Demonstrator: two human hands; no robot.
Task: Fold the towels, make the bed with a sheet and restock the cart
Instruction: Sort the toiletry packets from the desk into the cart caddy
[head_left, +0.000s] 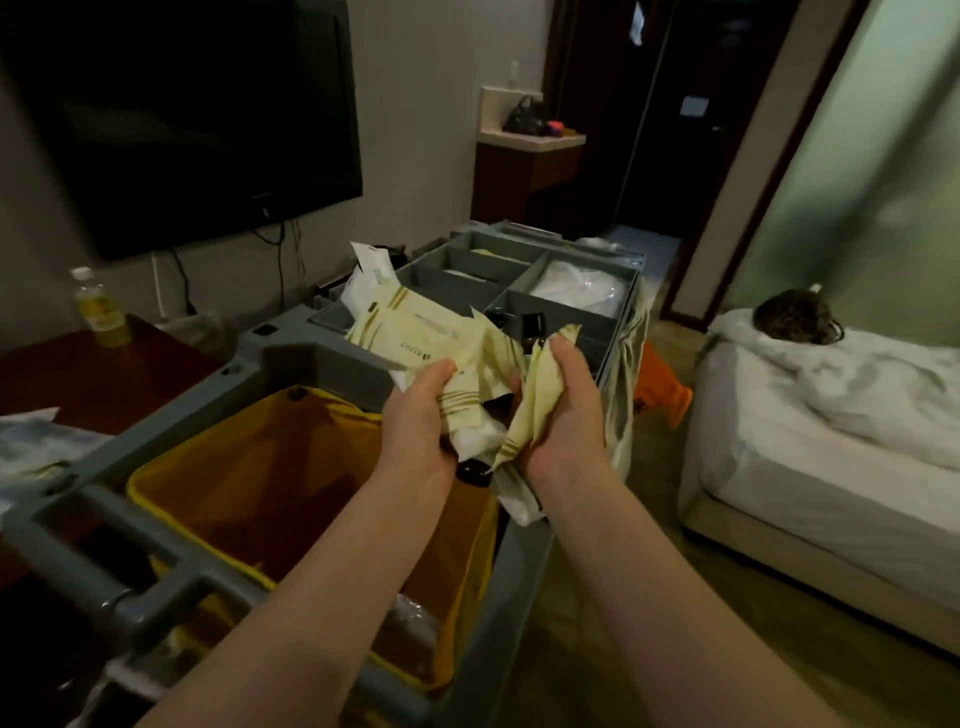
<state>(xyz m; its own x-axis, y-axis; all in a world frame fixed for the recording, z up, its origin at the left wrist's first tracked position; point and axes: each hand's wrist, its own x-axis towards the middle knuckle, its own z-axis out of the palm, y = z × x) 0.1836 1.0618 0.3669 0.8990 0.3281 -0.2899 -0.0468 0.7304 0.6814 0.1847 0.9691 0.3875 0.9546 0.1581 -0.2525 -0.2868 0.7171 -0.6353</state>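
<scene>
Both hands, left hand (423, 410) and right hand (563, 410), grip a bunch of cream packets (441, 338) above the cart (291, 353), just short of its grey tray (550, 306).

Both hands hold a bundle of cream packets (441, 332) over the grey cart (291, 338): the left hand (421, 415) grips them from below, the right hand (566, 410) pinches a crumpled one. A yellow bag (218, 467) hangs open beneath, and the bed (831, 441) stands at the right.

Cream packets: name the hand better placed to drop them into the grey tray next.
Probably right. The right hand grips packets just short of the grey tray's near wall; the left hand holds its own over the yellow bag.
</scene>
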